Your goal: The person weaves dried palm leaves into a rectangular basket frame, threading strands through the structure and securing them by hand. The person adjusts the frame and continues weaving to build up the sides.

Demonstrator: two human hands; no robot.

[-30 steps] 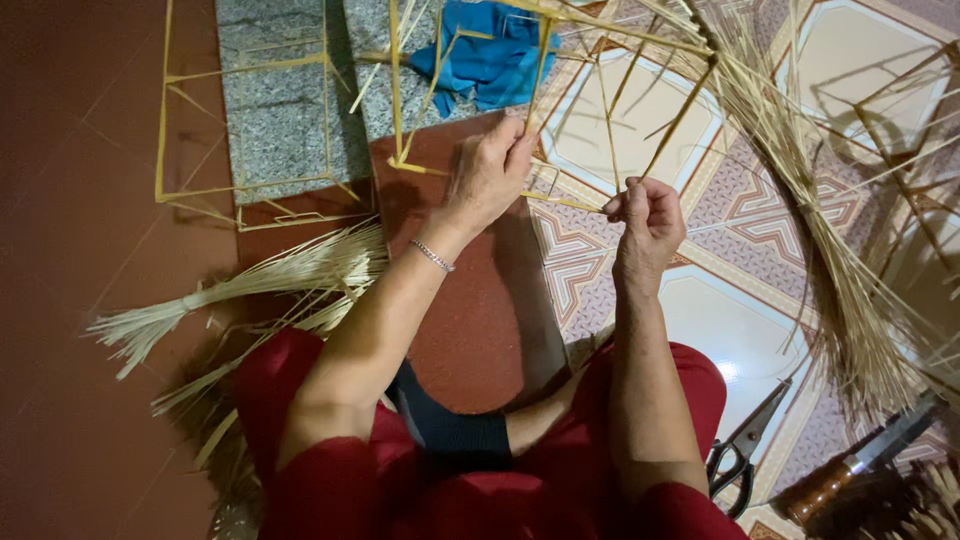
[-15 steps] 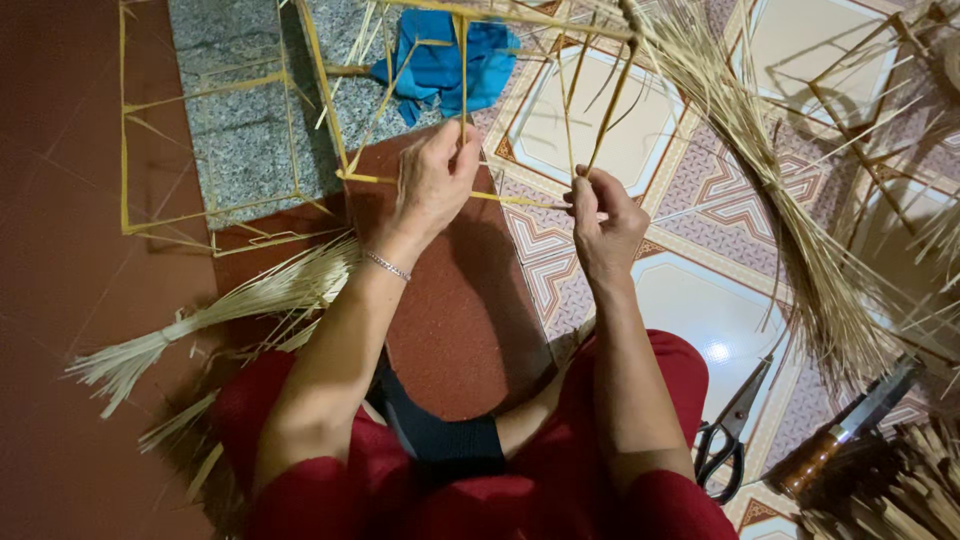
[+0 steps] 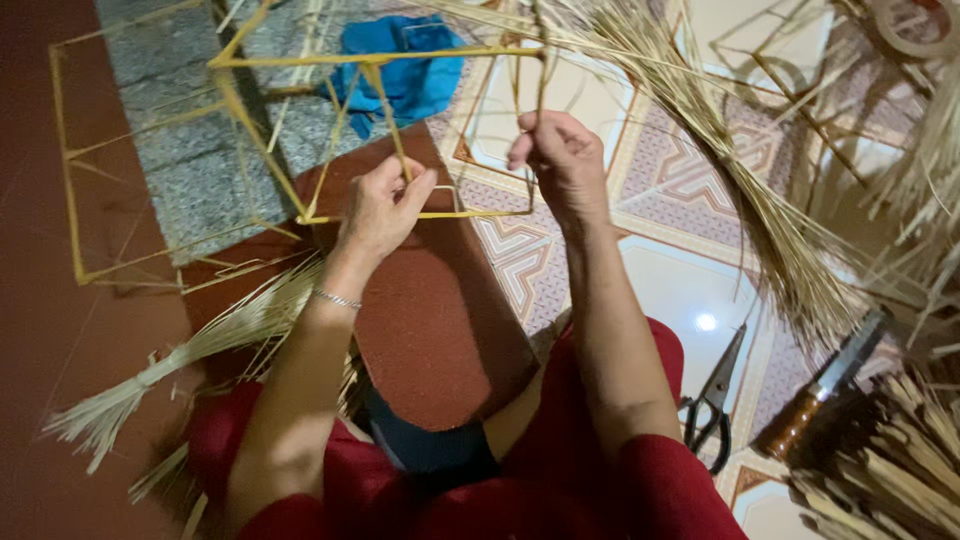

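A box-shaped frame of thin yellow bamboo sticks (image 3: pixel 300 60) stands over the floor in front of me. My left hand (image 3: pixel 380 205) pinches a low corner joint of it where several sticks meet. My right hand (image 3: pixel 560 155) is raised a little higher and grips an upright stick at the frame's right side, fingers closed round it. A horizontal stick (image 3: pixel 480 213) runs between the two hands. A second, larger stick frame (image 3: pixel 70 160) lies further left.
A blue cloth (image 3: pixel 410 75) lies beyond the frame. A long bundle of straw (image 3: pixel 740 190) fans across the tiled floor at right. Black scissors (image 3: pixel 715 400) and a wood-handled knife (image 3: pixel 820 390) lie by my right knee. Another straw bundle (image 3: pixel 190 350) lies at left.
The frame has been turned and lifted closer. My right hand rose along the upright stick, and my left hand shifted to the lower corner joint.
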